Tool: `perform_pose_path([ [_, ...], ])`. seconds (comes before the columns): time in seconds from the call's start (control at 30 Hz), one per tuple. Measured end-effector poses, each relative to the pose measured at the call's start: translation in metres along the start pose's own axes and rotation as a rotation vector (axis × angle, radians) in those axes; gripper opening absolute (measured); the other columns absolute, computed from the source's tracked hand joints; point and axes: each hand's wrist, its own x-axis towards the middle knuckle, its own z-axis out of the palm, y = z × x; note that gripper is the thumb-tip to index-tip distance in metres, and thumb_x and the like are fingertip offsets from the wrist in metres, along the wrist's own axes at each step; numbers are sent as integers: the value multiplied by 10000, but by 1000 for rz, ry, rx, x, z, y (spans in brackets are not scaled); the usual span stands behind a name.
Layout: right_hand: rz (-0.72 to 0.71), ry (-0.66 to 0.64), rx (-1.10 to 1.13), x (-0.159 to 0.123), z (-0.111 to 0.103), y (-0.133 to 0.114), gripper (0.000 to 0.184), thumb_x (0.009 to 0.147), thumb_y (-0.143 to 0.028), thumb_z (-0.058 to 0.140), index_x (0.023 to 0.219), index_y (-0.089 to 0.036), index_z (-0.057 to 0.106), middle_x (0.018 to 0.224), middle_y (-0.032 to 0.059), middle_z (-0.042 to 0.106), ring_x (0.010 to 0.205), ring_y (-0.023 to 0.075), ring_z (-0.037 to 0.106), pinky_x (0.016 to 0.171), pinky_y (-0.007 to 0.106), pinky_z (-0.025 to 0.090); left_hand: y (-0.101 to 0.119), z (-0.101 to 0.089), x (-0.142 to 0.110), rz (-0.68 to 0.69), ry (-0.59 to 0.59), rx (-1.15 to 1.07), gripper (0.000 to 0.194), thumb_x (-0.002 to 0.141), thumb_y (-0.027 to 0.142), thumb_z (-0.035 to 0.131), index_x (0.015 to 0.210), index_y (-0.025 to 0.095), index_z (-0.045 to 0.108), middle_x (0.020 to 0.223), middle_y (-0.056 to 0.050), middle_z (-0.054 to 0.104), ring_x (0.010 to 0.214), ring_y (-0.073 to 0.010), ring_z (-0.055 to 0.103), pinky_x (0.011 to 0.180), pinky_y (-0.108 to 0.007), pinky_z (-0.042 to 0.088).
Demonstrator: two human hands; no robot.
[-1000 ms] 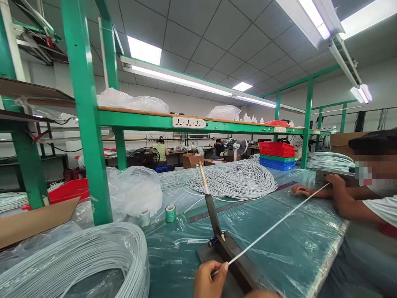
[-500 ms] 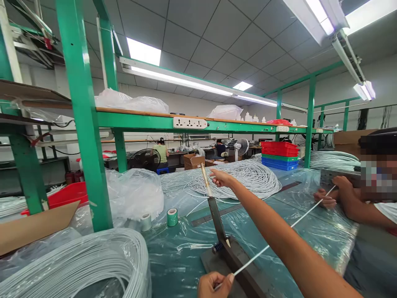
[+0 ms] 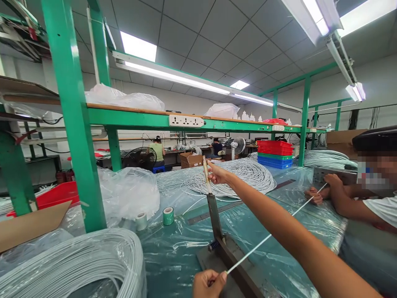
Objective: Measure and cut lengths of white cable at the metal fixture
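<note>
At the bottom, my left hand (image 3: 210, 284) pinches a thin white cable (image 3: 259, 245) between thumb and fingers. The cable runs taut to the right, passing beneath my right forearm, up to a co-worker's hands (image 3: 322, 192). My right hand (image 3: 217, 173) is closed on the worn upright handle (image 3: 206, 171) of a lever cutter. Its dark lever (image 3: 214, 215) stands raised, with a spring at the pivot. The cutter's metal base (image 3: 203, 258) lies on the bench, close to my left hand.
A large cable coil (image 3: 124, 248) is at the near left, another (image 3: 242, 176) behind the lever. Tape rolls (image 3: 168, 216), a steel ruler (image 3: 201, 217) and plastic bags (image 3: 130, 192) lie on the film-covered bench. Stacked trays (image 3: 274, 154) stand farther back. A green post (image 3: 74, 124) carries the shelf.
My right hand has moved from beside the handle onto it and closed its fingers around it. The left hand still holds the cable. The whole view has shifted slightly.
</note>
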Motion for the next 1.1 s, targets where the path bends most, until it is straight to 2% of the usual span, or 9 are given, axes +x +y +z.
perform_pose_path([
  [0.27, -63, -65, 78, -114, -23, 3, 463, 796, -580, 188, 819, -184, 428, 493, 14, 568, 353, 74, 485, 339, 133, 370, 11, -2, -7, -53, -14, -79, 364, 497, 495, 588, 390, 161, 491, 398, 75, 288, 441, -74, 227, 465, -222, 165],
  [0.47, 77, -172, 24, -214, -29, 44, 286, 810, -441, 374, 821, -161, 432, 571, 47, 615, 390, 80, 536, 360, 119, 389, 19, -6, -10, -82, -54, -77, 357, 500, 487, 584, 385, 170, 465, 396, 75, 288, 451, -78, 236, 470, -225, 158],
  [0.53, 140, -159, 1, -239, -25, 61, 240, 801, -360, 432, 939, -164, 427, 599, 45, 613, 383, 64, 525, 350, 100, 369, 21, -6, -11, -101, -64, -71, 357, 494, 491, 579, 381, 178, 449, 394, 76, 283, 448, -79, 232, 469, -229, 152],
  [0.6, 207, -127, 2, -259, -20, 77, 375, 789, -306, 451, 1124, -179, 340, 641, 58, 616, 390, 63, 526, 346, 99, 365, 23, -6, -12, -116, -66, -65, 361, 491, 500, 569, 378, 187, 429, 390, 80, 267, 443, -78, 220, 467, -231, 144],
  [0.67, 286, -74, 38, -272, -14, 94, 539, 754, -253, 457, 1231, -190, 216, 669, 69, 614, 404, 76, 535, 356, 118, 389, 24, -7, -14, -117, -70, -61, 360, 493, 501, 566, 380, 191, 423, 391, 81, 263, 444, -78, 217, 469, -232, 142],
  [0.73, 349, -14, 106, -278, -5, 110, 586, 675, -198, 448, 1220, -177, 236, 626, 48, 590, 363, 78, 502, 325, 130, 374, 25, -7, -14, -105, -78, -61, 353, 494, 496, 567, 390, 186, 437, 400, 76, 281, 454, -81, 228, 475, -232, 148],
  [0.9, 406, 136, 45, -277, 10, 137, 466, 504, -182, 418, 968, -157, 446, 371, -92, 320, 248, 19, 197, 250, 107, 107, 29, -7, -14, -96, -87, -65, 354, 483, 506, 568, 402, 178, 461, 423, 72, 293, 472, -83, 226, 488, -235, 161],
  [1.03, 293, 123, -151, -277, 5, 150, 449, 526, -216, 467, 970, -155, 465, 416, -93, 298, 306, 5, 213, 319, 108, 156, 28, -6, -14, -101, -96, -73, 374, 475, 528, 576, 409, 175, 471, 419, 76, 288, 469, -81, 220, 484, -232, 159],
  [1.1, 249, 139, -287, -281, 4, 163, 456, 535, -267, 472, 983, -184, 490, 461, -57, 368, 323, 28, 300, 338, 139, 238, 25, -8, -13, -98, -99, -78, 381, 481, 530, 586, 411, 173, 473, 414, 78, 288, 463, -78, 224, 479, -228, 158],
])
